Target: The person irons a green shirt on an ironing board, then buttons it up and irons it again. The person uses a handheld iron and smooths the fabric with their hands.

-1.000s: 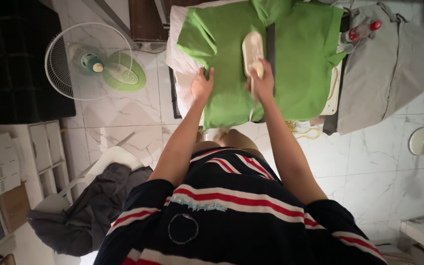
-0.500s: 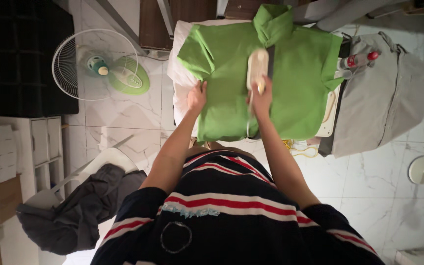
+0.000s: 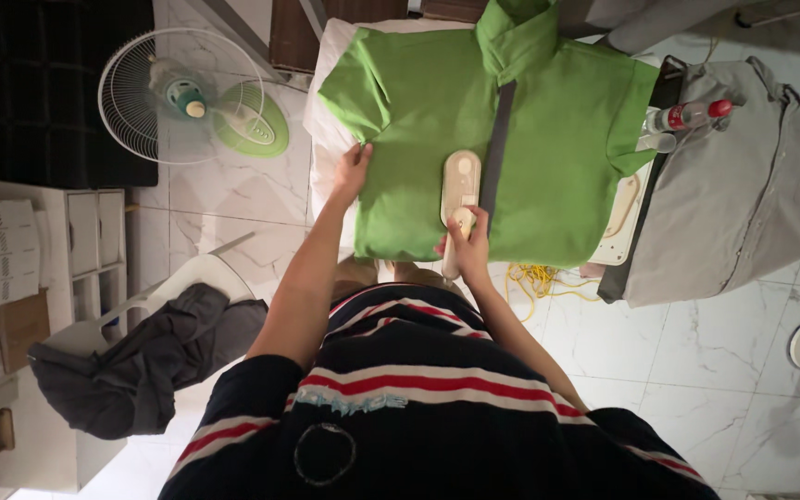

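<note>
My right hand (image 3: 467, 243) grips the iron (image 3: 460, 185) on the green shirt (image 3: 548, 130), my left hand (image 3: 352, 171) pinching its edge taut.

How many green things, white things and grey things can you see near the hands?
Green: 2, the shirt and the fan base
White or cream: 3, the iron, the fan cage, the chair
Grey: 2, the cloth at right, the clothes on the chair
Total: 7
</note>
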